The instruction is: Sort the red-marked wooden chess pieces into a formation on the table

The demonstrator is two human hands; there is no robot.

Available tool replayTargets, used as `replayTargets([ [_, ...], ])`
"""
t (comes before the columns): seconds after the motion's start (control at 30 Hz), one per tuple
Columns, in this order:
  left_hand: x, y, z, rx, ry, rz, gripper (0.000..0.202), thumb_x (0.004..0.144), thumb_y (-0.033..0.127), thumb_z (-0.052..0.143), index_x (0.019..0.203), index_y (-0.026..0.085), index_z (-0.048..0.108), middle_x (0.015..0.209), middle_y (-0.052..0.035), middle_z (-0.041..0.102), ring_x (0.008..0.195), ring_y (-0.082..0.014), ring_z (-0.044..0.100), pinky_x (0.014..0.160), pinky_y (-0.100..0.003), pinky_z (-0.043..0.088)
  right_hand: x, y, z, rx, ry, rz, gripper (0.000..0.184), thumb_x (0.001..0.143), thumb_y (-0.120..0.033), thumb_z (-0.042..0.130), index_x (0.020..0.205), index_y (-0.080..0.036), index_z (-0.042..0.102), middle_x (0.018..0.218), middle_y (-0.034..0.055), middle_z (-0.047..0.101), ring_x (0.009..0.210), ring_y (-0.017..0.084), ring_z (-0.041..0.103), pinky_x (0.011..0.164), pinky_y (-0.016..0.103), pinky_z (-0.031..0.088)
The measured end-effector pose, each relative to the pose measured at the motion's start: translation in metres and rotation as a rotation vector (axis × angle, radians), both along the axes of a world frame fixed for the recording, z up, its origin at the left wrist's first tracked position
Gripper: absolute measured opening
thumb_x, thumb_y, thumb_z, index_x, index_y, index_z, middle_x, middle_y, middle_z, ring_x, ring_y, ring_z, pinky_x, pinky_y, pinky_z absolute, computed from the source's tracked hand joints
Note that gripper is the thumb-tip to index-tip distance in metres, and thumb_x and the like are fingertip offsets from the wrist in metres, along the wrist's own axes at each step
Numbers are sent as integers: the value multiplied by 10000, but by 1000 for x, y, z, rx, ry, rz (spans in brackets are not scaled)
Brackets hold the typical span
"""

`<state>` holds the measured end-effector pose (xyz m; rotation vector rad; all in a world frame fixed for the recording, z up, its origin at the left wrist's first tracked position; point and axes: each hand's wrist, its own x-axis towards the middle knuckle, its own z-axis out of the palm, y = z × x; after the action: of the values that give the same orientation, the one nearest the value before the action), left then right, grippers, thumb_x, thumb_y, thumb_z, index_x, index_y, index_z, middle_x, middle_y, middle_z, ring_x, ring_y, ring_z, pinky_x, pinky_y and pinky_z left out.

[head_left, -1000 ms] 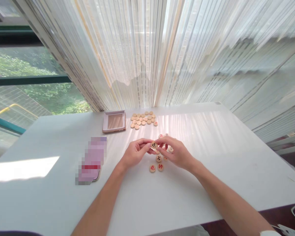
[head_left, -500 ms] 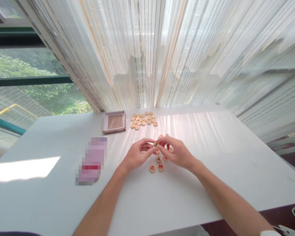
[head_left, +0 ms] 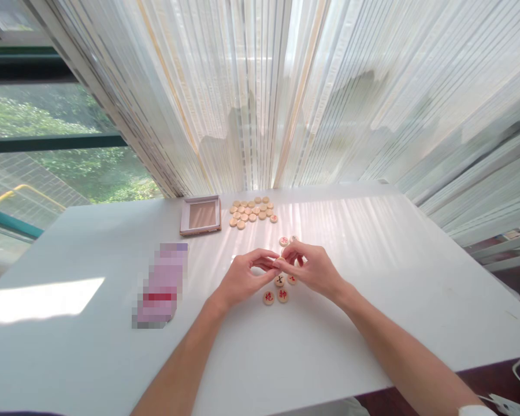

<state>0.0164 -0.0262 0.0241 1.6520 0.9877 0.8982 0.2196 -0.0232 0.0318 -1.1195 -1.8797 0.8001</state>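
My left hand [head_left: 245,275] and my right hand [head_left: 311,268] meet at their fingertips above the middle of the table. Pinched there is a round wooden Chinese chess piece [head_left: 281,259], mostly hidden by the fingers. Just below the hands lie a black-marked piece [head_left: 279,280] and a red-marked piece [head_left: 292,279], partly covered. Nearer to me are two face-up red pieces, a cannon [head_left: 268,297] and a general [head_left: 283,295]. Beyond the fingers sit another red-marked piece [head_left: 283,241] and a piece [head_left: 294,239] partly behind my right hand.
Farther back, several pieces [head_left: 252,217] lie grouped, mostly with blank faces up. An open shallow box [head_left: 181,225] stands left of them. A pixelated pinkish object [head_left: 162,280] lies on the white table [head_left: 260,358] at left. Strip curtains [head_left: 264,115] hang behind.
The held piece has tilted and dropped slightly, so its black character no longer shows. Both hands have closed in around it, and the far red piece is more exposed.
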Motion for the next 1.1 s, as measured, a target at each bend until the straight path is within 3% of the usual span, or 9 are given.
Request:
replayTargets([
  [0.23,1,-1,2,36,27,16,265,846,296,712,1101,236,677,939,-31,769,883,-213,738,847,-346,593,-2,-1,3,8,-18,-20,258,921,-431,646,771,-222,656,693,-3,706,551,123,582,510,257,456],
  [0.6,0,2,-1,11,-62,6,235,887,320,675,1088,204,639,973,-48,720,888,-195,724,849,-333,601,-4,-2,3,63,-27,28,80,939,-258,610,917,-227,681,766,-8,726,642,130,641,628,267,521],
  [0.77,-2,5,-4,-13,-105,46,206,913,355,641,1020,180,628,952,-55,705,864,-197,732,833,-341,608,-3,-2,2,116,-45,63,92,932,-206,596,947,-227,685,795,-5,721,676,135,645,653,267,528],
  [0.97,-10,11,-7,-52,-106,149,230,872,374,688,974,180,620,929,-51,707,850,-209,748,821,-345,606,8,5,6,168,-43,-64,103,932,-215,601,981,-228,691,863,18,726,732,158,662,651,279,540],
  [1.1,-16,13,-4,-99,-6,117,207,878,358,673,995,195,618,938,-55,735,879,-218,751,778,-305,589,21,17,4,207,-20,-184,99,933,-253,607,969,-223,694,855,27,725,734,172,663,641,293,547],
])
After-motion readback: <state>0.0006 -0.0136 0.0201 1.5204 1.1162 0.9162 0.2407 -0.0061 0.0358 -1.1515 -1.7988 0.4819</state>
